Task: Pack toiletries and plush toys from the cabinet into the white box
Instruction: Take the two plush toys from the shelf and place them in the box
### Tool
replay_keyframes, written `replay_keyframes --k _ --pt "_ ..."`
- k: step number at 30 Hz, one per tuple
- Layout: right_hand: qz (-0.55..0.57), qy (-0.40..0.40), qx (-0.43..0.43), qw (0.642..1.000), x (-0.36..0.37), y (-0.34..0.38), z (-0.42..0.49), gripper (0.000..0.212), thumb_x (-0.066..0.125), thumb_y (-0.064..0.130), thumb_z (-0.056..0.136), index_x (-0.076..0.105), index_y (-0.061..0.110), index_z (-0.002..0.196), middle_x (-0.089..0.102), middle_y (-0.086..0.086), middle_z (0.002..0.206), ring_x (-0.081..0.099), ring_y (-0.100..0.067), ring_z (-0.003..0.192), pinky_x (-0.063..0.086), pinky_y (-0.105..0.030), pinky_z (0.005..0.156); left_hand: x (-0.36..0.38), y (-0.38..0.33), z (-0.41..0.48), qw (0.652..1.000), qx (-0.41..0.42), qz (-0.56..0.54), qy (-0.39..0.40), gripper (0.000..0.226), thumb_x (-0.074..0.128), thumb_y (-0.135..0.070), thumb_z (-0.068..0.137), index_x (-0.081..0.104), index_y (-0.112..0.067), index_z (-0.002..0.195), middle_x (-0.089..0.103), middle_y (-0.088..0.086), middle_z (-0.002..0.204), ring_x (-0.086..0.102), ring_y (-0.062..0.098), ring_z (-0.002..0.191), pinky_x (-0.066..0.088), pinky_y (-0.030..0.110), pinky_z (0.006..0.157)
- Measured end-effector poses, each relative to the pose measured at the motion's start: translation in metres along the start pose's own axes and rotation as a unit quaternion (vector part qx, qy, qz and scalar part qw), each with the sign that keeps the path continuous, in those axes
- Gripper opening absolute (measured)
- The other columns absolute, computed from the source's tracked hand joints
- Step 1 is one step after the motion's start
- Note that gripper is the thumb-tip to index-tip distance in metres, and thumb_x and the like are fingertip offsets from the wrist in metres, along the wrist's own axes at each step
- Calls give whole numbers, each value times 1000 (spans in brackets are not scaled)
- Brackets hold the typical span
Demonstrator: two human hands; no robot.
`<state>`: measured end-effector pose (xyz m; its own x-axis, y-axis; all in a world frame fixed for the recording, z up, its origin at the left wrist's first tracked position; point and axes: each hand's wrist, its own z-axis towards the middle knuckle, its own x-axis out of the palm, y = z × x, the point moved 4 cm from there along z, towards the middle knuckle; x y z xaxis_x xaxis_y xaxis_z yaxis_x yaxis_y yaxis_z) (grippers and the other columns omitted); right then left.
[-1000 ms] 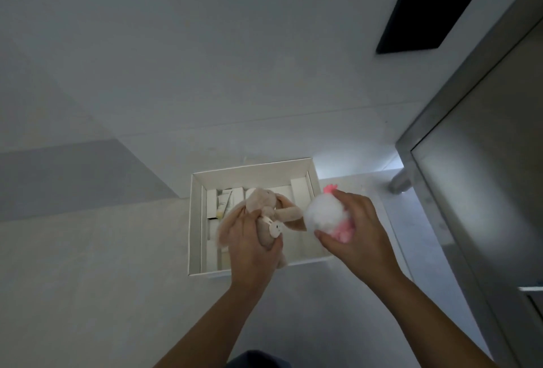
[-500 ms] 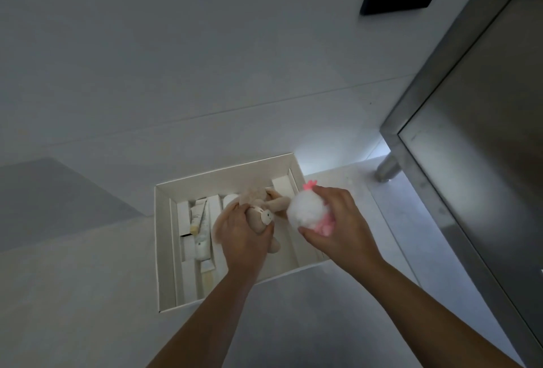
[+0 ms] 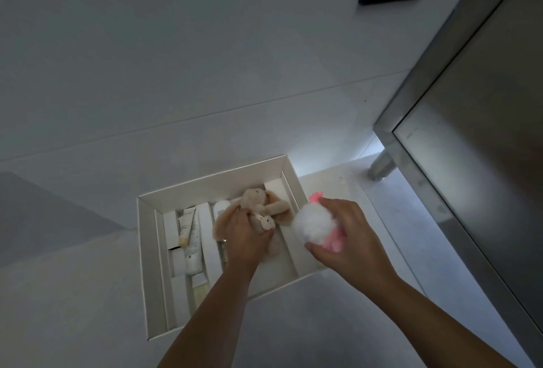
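Pale floor (image 3: 88,309), white box (image 3: 211,181) — left fingers (image 3: 236,217) around bunny (image 3: 255,202)

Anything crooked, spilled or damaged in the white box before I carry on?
Nothing stands out. The tubes lie lengthwise in rows in the white box, with no spill visible. The left hand grips the beige bunny plush inside the box; the right hand holds the white and pink plush over its right wall.

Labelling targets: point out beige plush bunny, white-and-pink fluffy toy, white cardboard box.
beige plush bunny (image 3: 255,196): head view, on its head.
white-and-pink fluffy toy (image 3: 311,220): head view, on its white body.
white cardboard box (image 3: 205,188): head view, on its far wall.
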<state>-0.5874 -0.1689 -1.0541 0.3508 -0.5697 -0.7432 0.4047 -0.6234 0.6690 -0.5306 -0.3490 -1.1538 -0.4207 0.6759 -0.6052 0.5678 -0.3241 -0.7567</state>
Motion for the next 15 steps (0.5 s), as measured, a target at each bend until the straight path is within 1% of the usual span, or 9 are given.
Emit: replay_keyframes --k 2,3,4,6,7,9,11,13,15 --pt "-4 4 -7 1000 1 -1 -1 82 77 44 59 42 25 130 46 -3 130 46 -16 110 50 -29 83 3 2 -2 999 -9 -34 41 52 75 -25 69 56 -8 114 59 3 107 54 15 93 40 20 72" --pt "-7 3 -9 1000 2 -1 -2 82 74 47 57 43 24 130 46 -4 129 47 -17 110 51 -31 83 3 2 -3 998 -3 -36 56 54 75 -25 69 55 -8 116 58 3 110 53 15 96 40 19 74" --pt "-10 5 -10 1000 2 -1 -2 82 71 48 57 43 23 130 47 -4 129 47 -18 111 51 -32 84 3 2 -4 998 14 -32 59 57 74 -26 67 55 -8 118 56 5 114 52 18 101 41 21 79" --pt "-14 14 -14 1000 4 0 -2 83 69 50 56 43 22 130 46 -4 131 46 -17 112 51 -33 85 -4 1 -7 998 24 -18 62 65 69 -36 61 54 -11 119 53 6 120 50 21 109 43 32 91" --pt "-15 19 -20 1000 5 0 -2 82 69 51 56 43 22 129 46 -4 131 45 -17 112 50 -31 86 -9 0 -9 998 23 -14 60 66 65 -40 60 54 -14 119 54 4 120 50 21 110 44 37 92" --pt "-19 28 -36 999 7 1 -3 82 70 51 57 43 23 129 46 -4 131 46 -18 113 47 -27 84 -25 -3 -16 998 42 -4 39 52 64 -36 66 56 -15 113 59 2 110 55 21 101 47 37 86" --pt "-21 37 -46 998 7 4 -3 82 70 50 57 43 23 129 45 -4 132 45 -17 112 47 -26 83 -46 -4 -30 998 69 3 -8 37 70 -20 74 59 -8 108 56 0 100 52 18 94 42 30 80" --pt "-18 43 -61 997 8 8 -4 81 71 50 56 44 23 128 46 -4 131 42 -13 110 45 -22 81 -68 -3 -47 994 87 16 -58 38 72 -17 76 59 -7 110 51 -4 101 47 12 95 33 20 79" --pt "-18 54 -84 995 12 12 -6 79 72 48 57 43 27 126 47 -4 130 42 -11 107 40 -14 77 -86 3 -64 990 94 34 -100 42 73 -19 76 58 -7 114 56 2 110 51 17 103 32 19 86"
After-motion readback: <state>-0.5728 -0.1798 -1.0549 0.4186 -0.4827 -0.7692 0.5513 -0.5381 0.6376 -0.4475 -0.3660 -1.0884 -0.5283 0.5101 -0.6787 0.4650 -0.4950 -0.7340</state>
